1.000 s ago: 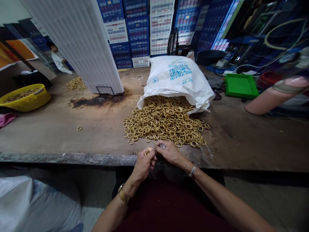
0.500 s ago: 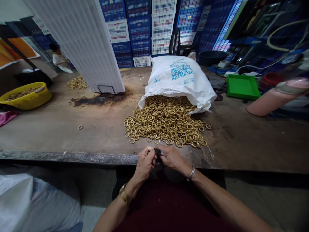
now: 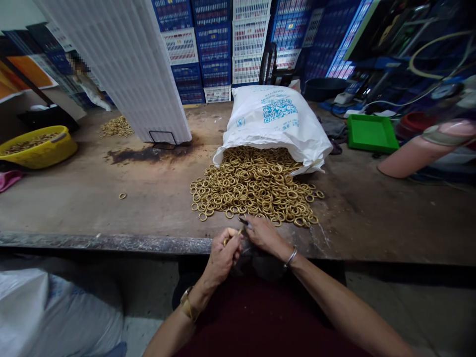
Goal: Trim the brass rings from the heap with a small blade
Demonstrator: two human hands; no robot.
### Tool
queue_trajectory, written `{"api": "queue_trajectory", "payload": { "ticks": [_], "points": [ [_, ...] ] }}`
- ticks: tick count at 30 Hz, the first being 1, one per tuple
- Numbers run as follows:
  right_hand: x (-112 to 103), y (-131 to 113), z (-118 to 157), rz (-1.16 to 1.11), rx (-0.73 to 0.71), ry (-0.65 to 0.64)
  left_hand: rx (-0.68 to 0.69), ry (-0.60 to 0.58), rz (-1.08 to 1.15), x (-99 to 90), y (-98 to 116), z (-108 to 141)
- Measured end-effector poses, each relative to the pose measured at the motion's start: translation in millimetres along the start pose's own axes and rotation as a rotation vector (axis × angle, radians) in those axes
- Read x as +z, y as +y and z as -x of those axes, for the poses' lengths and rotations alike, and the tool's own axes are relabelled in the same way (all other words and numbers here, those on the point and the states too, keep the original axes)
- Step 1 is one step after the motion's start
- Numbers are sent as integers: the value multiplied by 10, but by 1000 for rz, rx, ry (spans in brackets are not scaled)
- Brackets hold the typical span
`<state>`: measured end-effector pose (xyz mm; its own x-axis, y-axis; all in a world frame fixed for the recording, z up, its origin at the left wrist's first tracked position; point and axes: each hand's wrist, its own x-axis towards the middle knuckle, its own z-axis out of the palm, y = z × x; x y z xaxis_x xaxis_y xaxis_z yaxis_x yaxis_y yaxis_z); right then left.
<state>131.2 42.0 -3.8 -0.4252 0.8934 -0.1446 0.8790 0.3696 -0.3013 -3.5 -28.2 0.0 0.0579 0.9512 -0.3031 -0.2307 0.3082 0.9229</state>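
Observation:
My left hand (image 3: 222,254), above the bench's front edge, is closed with a gold-coloured ring (image 3: 226,241) pinched in its fingers. Close by on the right, my right hand (image 3: 267,237) grips a small dark pointed tool (image 3: 243,221); its exact kind is too small to tell. The tool's tip points left, toward the near edge of a heap of gold-coloured rings (image 3: 256,191), apart from the left fingers. Those rings spill out of the open mouth of a white sack (image 3: 241,116) lying on its side.
One loose ring (image 3: 122,196) lies left on the bench (image 3: 159,203). A yellow basin (image 3: 48,156) of rings stands farther left, near a tall white ribbed panel (image 3: 122,64). To the right are a green tray (image 3: 372,133) and a pink cylinder (image 3: 409,153). Another person (image 3: 89,84) is behind.
My right hand has moved the dark tool up and away from the left hand, toward the heap. The left hand still pinches its ring. The person behind has shifted posture.

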Motion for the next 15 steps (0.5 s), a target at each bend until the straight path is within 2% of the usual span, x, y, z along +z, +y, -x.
{"api": "queue_trajectory", "payload": {
  "ticks": [4, 8, 12, 15],
  "points": [
    [-9, 23, -88, 44, 3, 38, -80, -109, 168, 13, 41, 84],
    [54, -146, -153, 5, -79, 105, -130, -72, 393, -53, 8, 35],
    [98, -337, -258, 79, -12, 119, -124, -20, 473, -158, 6, -11],
    [99, -389, -323, 133, 29, 94, -115, -22, 527, -220, 23, -15]
  ]
}}
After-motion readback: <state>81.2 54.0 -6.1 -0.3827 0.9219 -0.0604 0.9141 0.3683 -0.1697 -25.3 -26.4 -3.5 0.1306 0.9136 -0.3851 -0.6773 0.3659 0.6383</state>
